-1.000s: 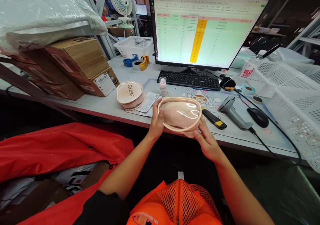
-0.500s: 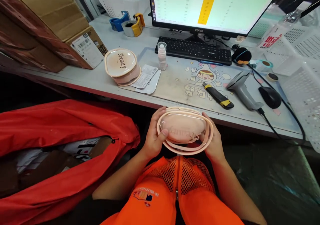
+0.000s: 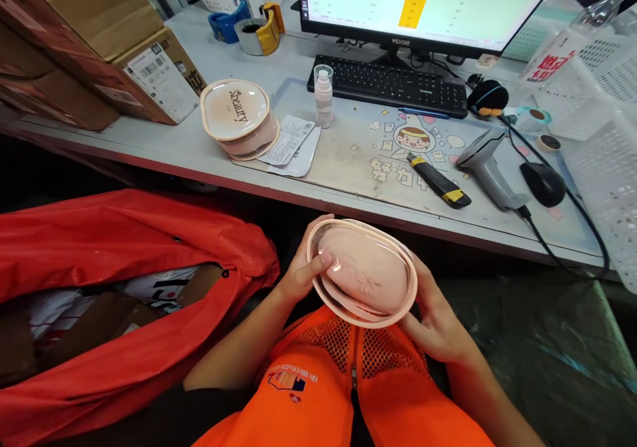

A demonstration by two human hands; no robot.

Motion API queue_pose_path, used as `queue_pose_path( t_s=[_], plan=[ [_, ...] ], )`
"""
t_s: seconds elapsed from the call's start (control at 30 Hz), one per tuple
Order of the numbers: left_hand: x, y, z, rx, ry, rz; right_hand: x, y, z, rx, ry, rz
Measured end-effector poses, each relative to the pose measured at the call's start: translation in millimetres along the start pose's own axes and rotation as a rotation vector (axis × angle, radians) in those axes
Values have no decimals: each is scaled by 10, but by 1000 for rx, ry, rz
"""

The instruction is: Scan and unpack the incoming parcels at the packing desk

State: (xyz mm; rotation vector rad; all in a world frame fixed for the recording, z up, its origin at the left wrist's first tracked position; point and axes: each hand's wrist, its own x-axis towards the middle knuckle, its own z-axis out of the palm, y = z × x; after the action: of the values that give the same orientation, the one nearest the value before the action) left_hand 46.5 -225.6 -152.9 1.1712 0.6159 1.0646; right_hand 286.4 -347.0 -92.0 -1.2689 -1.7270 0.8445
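Both hands hold a pink oval plastic case (image 3: 365, 276) with a clear domed lid, just below the desk's front edge and above my orange mesh vest. My left hand (image 3: 304, 271) grips its left rim, thumb resting on the lid. My right hand (image 3: 438, 314) supports its right side from underneath, fingers curled around it. A matching pink case (image 3: 237, 117) printed "Beauty" stands on the desk at the left, stacked on another one.
On the grey desk (image 3: 199, 162) lie paper slips (image 3: 293, 145), a small bottle (image 3: 323, 95), a keyboard (image 3: 388, 85), a utility knife (image 3: 438, 182), a barcode scanner (image 3: 485, 165) and a mouse (image 3: 542, 183). Cardboard boxes (image 3: 99, 42) sit at left, white baskets (image 3: 602, 135) at right, a red bag (image 3: 114, 288) below left.
The pink case came down from above the desk to my lap and has tilted, its lid now facing me. The view dropped lower and closer to the desk.
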Motion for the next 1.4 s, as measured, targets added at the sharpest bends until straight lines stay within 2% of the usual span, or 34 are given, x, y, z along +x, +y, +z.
queue_pose_path(
  t_s=[0.1, 0.27, 0.33, 0.73, 0.9, 1.0, 1.07, 1.17, 1.4],
  plan=[
    [-22, -44, 29, 6, 45, 16, -7, 13, -23, 15, 8, -3],
    [-14, -63, 58, -22, 37, -15, 56, 47, 19, -71, 165, -47],
    [-4, -56, 58, -46, 46, -17, 83, 37, 43, -96, 186, -55],
    [19, -30, 98, -51, -2, -42, 85, 23, -52, -282, 99, -224],
    [60, 7, 74, -68, -30, -66, 81, -14, -94, -377, -55, -113],
    [61, 40, 84, -69, -42, -64, 59, 15, -102, -408, -87, -58],
    [48, 51, 102, -40, -36, -51, 32, 53, -92, -401, -50, -52],
    [30, 49, 127, -1, -35, -36, -21, 102, -41, -385, 76, -85],
    [70, 57, 186, -102, -120, -36, -207, 126, 113, -386, 488, -262]
  ],
)
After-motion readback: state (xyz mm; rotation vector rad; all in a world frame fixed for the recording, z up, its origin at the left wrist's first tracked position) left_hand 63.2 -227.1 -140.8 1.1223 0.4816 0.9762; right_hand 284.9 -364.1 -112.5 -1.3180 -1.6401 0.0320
